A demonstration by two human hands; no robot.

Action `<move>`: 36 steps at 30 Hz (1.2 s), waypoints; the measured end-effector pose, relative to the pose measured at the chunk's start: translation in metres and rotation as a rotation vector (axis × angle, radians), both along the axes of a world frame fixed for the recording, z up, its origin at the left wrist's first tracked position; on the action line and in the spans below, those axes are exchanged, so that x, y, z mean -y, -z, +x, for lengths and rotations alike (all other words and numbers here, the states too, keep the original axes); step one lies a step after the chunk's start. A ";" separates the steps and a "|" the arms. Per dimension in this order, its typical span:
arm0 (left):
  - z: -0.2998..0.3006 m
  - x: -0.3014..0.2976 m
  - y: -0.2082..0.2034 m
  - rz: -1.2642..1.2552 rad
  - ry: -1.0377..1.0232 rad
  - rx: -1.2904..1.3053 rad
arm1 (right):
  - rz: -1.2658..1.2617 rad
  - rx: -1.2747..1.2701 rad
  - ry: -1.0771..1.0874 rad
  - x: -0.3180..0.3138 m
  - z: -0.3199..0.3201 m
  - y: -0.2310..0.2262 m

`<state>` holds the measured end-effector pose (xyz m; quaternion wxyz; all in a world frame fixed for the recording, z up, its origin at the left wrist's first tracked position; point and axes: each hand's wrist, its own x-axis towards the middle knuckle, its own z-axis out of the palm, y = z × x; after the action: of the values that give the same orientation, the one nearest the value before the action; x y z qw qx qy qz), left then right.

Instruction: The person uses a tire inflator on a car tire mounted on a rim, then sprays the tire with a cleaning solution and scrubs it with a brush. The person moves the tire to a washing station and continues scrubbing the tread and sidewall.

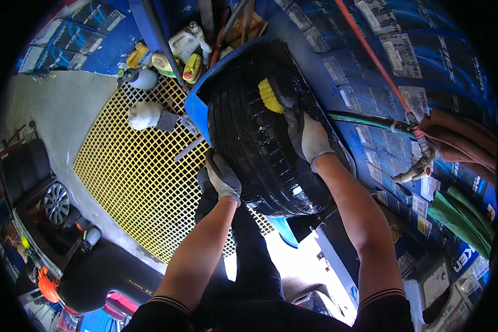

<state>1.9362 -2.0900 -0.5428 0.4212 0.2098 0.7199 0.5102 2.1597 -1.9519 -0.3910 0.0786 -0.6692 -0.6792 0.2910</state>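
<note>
A wet black tire stands in a blue tub, its grooved tread facing up. My left hand, in a grey and dark work glove, grips the tire's near left edge. My right hand, gloved alike, is over the right part of the tread. Its dark fingertips are closed on a yellow sponge with a rough surface, pressed on the tread. The palm side of both hands is hidden.
Yellow floor grating lies left of the tub. A grey spray bottle, a white container and a yellow bottle stand there. Stacked blue packages, a green hose and a red hose line the right. Brown cloths hang there.
</note>
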 end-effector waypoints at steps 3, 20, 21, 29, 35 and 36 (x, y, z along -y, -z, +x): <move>0.004 0.000 -0.009 -0.070 0.020 -0.039 | -0.402 0.065 0.180 0.068 0.031 -0.023; 0.009 0.001 -0.014 -0.079 0.110 -0.240 | -0.407 0.085 0.086 0.049 0.038 -0.032; 0.010 0.001 -0.014 -0.079 0.106 -0.238 | -0.174 0.061 -0.001 0.064 0.044 -0.041; 0.009 0.001 -0.011 -0.108 0.104 -0.252 | -0.293 0.199 0.195 -0.156 -0.025 0.088; 0.012 0.002 -0.009 -0.109 0.130 -0.169 | -0.225 -0.202 0.143 0.050 0.046 0.008; 0.012 0.003 -0.009 -0.109 0.152 -0.189 | -0.195 -0.277 0.168 0.057 0.052 0.014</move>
<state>1.9477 -2.0927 -0.5339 0.3994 0.2877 0.7652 0.4149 2.2115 -2.0086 -0.4045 0.1301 -0.6815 -0.5722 0.4373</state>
